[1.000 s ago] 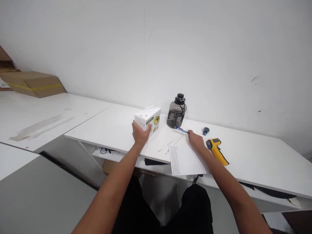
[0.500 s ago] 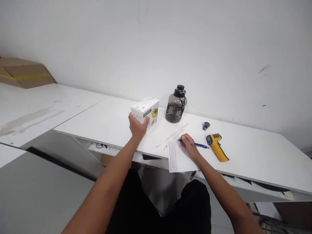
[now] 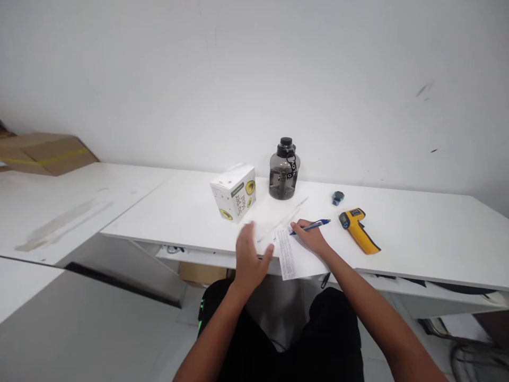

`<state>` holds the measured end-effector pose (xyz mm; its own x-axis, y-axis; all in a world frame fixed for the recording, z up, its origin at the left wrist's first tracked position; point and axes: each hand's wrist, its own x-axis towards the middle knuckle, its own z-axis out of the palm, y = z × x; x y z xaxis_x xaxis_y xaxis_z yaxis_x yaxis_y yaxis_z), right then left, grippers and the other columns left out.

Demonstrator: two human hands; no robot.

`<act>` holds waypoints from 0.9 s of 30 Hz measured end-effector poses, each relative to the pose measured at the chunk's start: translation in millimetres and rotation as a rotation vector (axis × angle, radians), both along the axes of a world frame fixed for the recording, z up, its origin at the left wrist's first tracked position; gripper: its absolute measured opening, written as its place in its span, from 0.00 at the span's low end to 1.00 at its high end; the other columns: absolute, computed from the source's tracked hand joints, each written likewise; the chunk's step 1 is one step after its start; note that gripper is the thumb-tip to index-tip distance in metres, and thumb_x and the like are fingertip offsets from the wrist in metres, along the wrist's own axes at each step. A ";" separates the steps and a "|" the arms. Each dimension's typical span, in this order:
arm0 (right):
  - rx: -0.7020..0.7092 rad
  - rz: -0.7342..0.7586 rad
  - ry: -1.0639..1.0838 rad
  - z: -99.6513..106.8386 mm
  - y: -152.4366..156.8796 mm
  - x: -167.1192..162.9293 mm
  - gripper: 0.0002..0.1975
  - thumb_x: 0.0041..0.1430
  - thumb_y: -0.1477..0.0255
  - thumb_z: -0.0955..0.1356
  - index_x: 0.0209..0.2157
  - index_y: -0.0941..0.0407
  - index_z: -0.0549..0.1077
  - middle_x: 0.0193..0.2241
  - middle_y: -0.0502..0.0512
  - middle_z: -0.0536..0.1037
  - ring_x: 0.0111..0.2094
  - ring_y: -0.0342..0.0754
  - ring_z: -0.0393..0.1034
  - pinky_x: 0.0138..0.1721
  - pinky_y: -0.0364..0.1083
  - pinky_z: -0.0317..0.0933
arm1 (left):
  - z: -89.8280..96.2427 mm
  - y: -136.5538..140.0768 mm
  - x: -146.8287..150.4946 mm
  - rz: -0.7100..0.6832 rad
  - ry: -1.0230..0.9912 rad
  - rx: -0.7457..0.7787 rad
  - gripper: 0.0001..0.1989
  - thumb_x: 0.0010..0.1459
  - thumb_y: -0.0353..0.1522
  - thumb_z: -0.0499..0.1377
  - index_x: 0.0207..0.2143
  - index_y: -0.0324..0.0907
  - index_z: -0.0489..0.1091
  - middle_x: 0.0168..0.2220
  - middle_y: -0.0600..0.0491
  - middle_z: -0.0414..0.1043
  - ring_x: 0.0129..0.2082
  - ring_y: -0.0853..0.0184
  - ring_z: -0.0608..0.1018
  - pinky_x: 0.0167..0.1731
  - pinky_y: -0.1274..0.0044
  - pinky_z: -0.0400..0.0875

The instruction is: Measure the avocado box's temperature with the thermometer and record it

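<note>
- My right hand [image 3: 314,240] grips the blue pen [image 3: 310,227]; I keep its tip low on the printed sheet [image 3: 296,257].
- My left hand [image 3: 250,260], open and empty, should flatten that sheet's near edge.

Left hand [image 3: 250,258] motion-blurred, grip unclear. Sheet [image 3: 296,257] text too small to read, partly under right hand [image 3: 312,240]. Cardboard box [image 3: 45,153] cut by left edge.

- Pen [image 3: 312,226]: blue, slanted, tip down on the paper.
- Paper [image 3: 296,253]: white sheet, printed column along its left edge, overhanging the table edge.
</note>
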<state>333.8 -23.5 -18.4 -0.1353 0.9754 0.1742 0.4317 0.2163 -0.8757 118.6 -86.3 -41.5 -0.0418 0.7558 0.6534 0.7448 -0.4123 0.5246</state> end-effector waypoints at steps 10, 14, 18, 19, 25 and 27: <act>-0.008 -0.033 0.036 3.5 -2.8 -1.8 0.18 0.55 0.59 0.64 0.18 0.53 0.62 0.18 0.47 0.65 0.25 0.46 0.61 0.31 0.45 0.56 | -58.8 -1.5 37.7 -0.094 0.187 0.110 0.19 0.61 0.37 0.54 0.54 0.53 0.71 0.50 0.50 0.77 0.51 0.57 0.75 0.55 0.63 0.56; -0.025 -0.017 0.029 0.5 -1.0 -1.6 0.17 0.54 0.60 0.64 0.18 0.54 0.65 0.18 0.48 0.67 0.25 0.46 0.62 0.31 0.46 0.56 | -85.5 2.5 52.7 0.139 0.148 0.412 0.18 0.64 0.35 0.49 0.49 0.47 0.74 0.42 0.50 0.79 0.46 0.60 0.74 0.59 0.63 0.48; -0.016 0.023 -0.012 -2.0 0.4 -0.4 0.17 0.55 0.59 0.64 0.18 0.54 0.66 0.19 0.48 0.68 0.25 0.46 0.62 0.32 0.46 0.56 | -88.4 4.1 52.5 0.131 0.223 0.408 0.18 0.65 0.36 0.48 0.49 0.47 0.75 0.43 0.50 0.79 0.46 0.62 0.73 0.59 0.66 0.48; -0.014 0.030 -0.015 -2.4 0.7 -0.3 0.17 0.55 0.59 0.64 0.18 0.54 0.66 0.19 0.48 0.68 0.25 0.46 0.62 0.32 0.46 0.56 | -87.3 4.0 51.1 0.126 0.232 0.408 0.18 0.65 0.36 0.48 0.49 0.47 0.75 0.43 0.50 0.79 0.46 0.62 0.73 0.58 0.66 0.49; -0.017 0.027 -0.012 -5.0 1.3 -1.9 0.17 0.56 0.60 0.63 0.19 0.54 0.65 0.19 0.48 0.67 0.25 0.46 0.61 0.31 0.46 0.55 | -80.7 1.9 49.1 0.124 0.228 0.419 0.18 0.64 0.35 0.48 0.48 0.45 0.75 0.43 0.50 0.79 0.46 0.61 0.73 0.57 0.66 0.50; -0.013 0.022 -0.014 -5.6 1.5 -2.4 0.17 0.56 0.60 0.63 0.19 0.54 0.65 0.19 0.48 0.67 0.25 0.46 0.61 0.31 0.46 0.55 | -80.1 1.6 49.9 0.122 0.223 0.421 0.18 0.65 0.35 0.48 0.48 0.45 0.75 0.42 0.49 0.79 0.46 0.61 0.72 0.57 0.65 0.50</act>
<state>331.4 -22.0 -24.1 -0.1595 0.9742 0.1595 0.4391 0.2147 -0.8724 168.4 -84.7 -121.6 0.0620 0.4220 0.9045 0.8763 -0.4568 0.1531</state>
